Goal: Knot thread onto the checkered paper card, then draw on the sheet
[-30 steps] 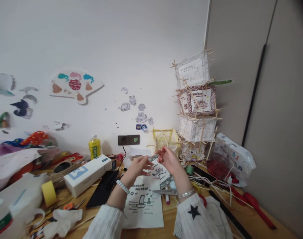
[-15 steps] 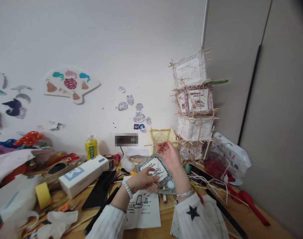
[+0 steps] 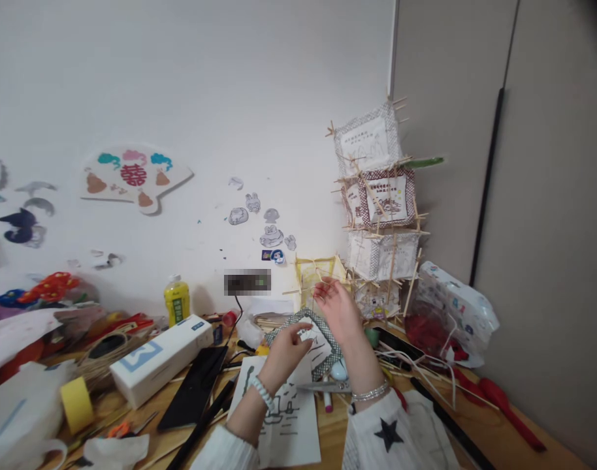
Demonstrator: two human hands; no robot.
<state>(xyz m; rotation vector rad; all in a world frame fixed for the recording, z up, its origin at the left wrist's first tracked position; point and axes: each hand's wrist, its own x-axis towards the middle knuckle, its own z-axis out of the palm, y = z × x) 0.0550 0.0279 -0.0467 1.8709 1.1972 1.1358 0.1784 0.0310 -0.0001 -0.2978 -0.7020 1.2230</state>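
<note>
A small paper panel (image 3: 322, 352) with a green checked border and dark line drawing lies tilted on the table, partly covered by my hands. My left hand (image 3: 286, 352) is over its left side, thumb and index finger apart, with nothing visible between them. Above the panel's upper right edge, my right hand (image 3: 340, 313) is raised with its fingertips pinched together. A thin dark thread (image 3: 313, 302) hangs from those fingertips towards the panel. Under my left wrist is a white sheet (image 3: 293, 434) with a boat drawing. Scissors (image 3: 322, 387) rest between my forearms.
A tall stick-and-paper lantern tower (image 3: 389, 199) stands at the back right, beside a yellow stick frame (image 3: 298, 269). Leftward are a white box (image 3: 164, 359), a black phone-like slab (image 3: 195, 388), yellow tape (image 3: 76, 405) and a drink bottle (image 3: 176, 300). Red ribbon (image 3: 504, 398) lies right.
My left hand has lifted slightly from the panel, its fingers drawing closer together. My right hand stays raised at the upper edge. The whole view has shifted slightly.
</note>
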